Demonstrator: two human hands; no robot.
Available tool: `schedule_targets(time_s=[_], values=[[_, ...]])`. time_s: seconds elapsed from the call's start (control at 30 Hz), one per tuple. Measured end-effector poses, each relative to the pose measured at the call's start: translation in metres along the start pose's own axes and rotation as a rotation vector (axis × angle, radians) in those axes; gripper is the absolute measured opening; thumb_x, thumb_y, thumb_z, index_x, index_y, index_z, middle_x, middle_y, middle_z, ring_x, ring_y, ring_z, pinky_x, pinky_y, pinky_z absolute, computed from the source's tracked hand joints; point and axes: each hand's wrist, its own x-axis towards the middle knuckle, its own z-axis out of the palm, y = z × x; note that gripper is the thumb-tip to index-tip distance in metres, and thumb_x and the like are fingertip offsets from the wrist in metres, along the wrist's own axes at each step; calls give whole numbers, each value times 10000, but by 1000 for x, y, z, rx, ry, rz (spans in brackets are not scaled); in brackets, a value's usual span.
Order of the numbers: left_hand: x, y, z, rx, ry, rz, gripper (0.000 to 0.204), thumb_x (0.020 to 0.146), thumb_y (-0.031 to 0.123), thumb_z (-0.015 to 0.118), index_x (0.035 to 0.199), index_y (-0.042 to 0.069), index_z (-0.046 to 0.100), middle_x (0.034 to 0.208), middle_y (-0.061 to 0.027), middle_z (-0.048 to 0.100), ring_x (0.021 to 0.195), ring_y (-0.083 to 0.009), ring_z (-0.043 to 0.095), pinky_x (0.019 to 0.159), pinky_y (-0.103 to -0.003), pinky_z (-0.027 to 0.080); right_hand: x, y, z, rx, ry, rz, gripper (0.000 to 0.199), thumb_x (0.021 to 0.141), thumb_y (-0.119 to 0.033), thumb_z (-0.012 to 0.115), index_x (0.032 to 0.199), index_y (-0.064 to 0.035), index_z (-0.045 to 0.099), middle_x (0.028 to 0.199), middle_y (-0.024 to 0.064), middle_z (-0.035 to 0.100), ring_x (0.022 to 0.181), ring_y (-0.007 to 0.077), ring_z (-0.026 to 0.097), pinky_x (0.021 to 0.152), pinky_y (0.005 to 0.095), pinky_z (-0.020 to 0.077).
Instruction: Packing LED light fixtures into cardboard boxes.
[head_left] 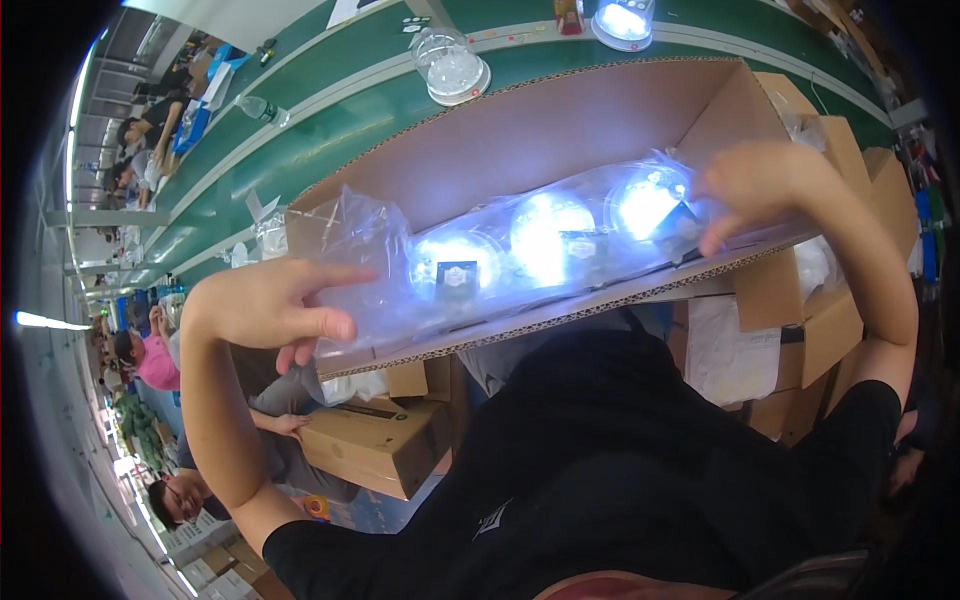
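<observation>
A long open cardboard box (pixel 480 150) sits in front of me at the edge of the green bench. Inside it, three brightly glowing round lamps lie in a row under clear plastic film (pixel 360 240): a left lamp (pixel 425 252), a middle lamp (pixel 540 238) and a right lamp (pixel 648 205). Small dark square pieces show on or beside them; glare hides their details. My left hand (pixel 275 305) is over the box's left end by the bunched film, fingers apart. At the right end, my right hand (pixel 755 190) reaches inside with fingers spread, slightly blurred, near the right lamp.
On the green bench (pixel 350 125) beyond the box stand a clear dome (pixel 450 65) on a white base, a lit dome (pixel 623 22) and a plastic bottle (pixel 262 110). Cardboard cartons (pixel 830 320) crowd the right. At lower left a seated person holds a closed carton (pixel 375 445).
</observation>
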Motion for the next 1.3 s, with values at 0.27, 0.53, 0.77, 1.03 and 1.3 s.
schedule_targets(time_s=[0.27,0.53,0.77,1.03,1.3], values=[[109,-32,42,698,333,173,877,834,365,770,1502,22,316,1444,-280,460,1314,-435,487,1136,-474,360,80,8,26,138,-143,-91,648,943,-375,637,1461,-38,443,1392,232,546,1243,386,563,1039,470,459],[168,-49,53,652,376,35,1192,763,406,832,1562,-21,56,1487,-363,360,1313,-518,458,1105,-528,400,90,24,68,164,-123,128,1245,723,-280,872,1593,-66,7,1596,253,268,1368,411,451,1086,470,426],[192,-50,72,574,491,141,1234,744,397,851,1558,-32,29,1383,-419,415,1064,-521,628,909,-512,545,105,49,74,131,-181,160,1265,705,-301,897,1585,-32,28,1429,248,509,1238,412,562,1001,450,474],[160,-40,67,793,516,72,1228,688,330,887,1549,-42,93,1345,-323,511,962,-425,687,831,-462,568,23,15,22,2,533,-22,700,793,-343,812,1306,-2,478,1149,190,644,1058,370,652,841,438,550],[139,17,59,695,515,700,551,882,85,660,1413,113,512,1417,-129,528,1198,-335,577,948,-444,499,-37,-73,70,96,737,-232,550,874,-543,634,1068,-32,581,807,78,644,819,260,676,672,374,534]])
